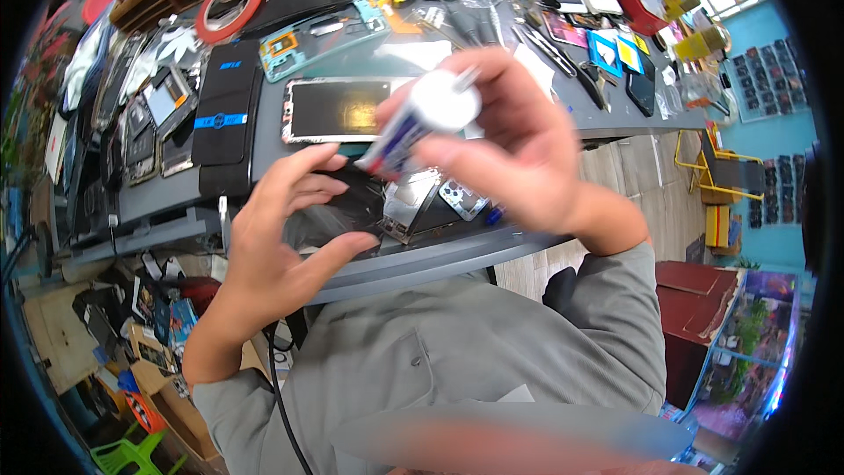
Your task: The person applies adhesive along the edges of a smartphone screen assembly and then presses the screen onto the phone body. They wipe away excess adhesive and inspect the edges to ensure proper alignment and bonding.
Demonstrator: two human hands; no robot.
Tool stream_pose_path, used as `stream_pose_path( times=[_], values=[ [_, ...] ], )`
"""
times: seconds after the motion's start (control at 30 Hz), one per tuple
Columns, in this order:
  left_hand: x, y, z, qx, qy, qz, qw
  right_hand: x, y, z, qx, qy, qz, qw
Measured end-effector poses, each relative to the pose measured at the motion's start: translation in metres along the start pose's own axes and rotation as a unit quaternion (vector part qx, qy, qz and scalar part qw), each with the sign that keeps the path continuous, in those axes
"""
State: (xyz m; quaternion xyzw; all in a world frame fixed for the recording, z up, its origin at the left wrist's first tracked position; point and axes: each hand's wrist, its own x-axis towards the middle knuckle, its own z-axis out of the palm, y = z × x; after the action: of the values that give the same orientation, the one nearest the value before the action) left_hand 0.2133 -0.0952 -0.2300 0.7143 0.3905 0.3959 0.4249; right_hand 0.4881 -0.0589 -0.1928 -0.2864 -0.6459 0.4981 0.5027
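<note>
Left forearm: bare below the sleeve (220,339), angled up and inward from the lower left.
Left grip: a bare hand (277,251), empty, fingers (308,165) gently curved, thumb (338,260) stretched well apart, palm turned inward.
Right forearm: bare (608,215), short to my eye, reaching in from the right.
Right grip: a bare hand (532,145), slightly blurred, farther forward than the left, fingers curled above, thumb (466,164) pressing below, closed in a pinch.

Blu/red tube (397,135) w/ wht top (442,103), gry shirt (501,339)
</note>
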Motion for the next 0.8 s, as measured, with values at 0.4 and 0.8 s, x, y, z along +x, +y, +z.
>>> stream_pose_path(
  times=[0.4, 0.8],
  values=[
    [-0.057, -0.019, -0.085, 0.1, 0.184, 0.07, 0.975, 0.028, 0.012, -0.272, -0.66, 0.145, 0.134, 0.725],
    [-0.086, -0.031, -0.104, 0.274, 0.223, 0.188, 0.917, 0.022, 0.042, -0.252, -0.763, 0.174, -0.01, 0.623]
  ],
)
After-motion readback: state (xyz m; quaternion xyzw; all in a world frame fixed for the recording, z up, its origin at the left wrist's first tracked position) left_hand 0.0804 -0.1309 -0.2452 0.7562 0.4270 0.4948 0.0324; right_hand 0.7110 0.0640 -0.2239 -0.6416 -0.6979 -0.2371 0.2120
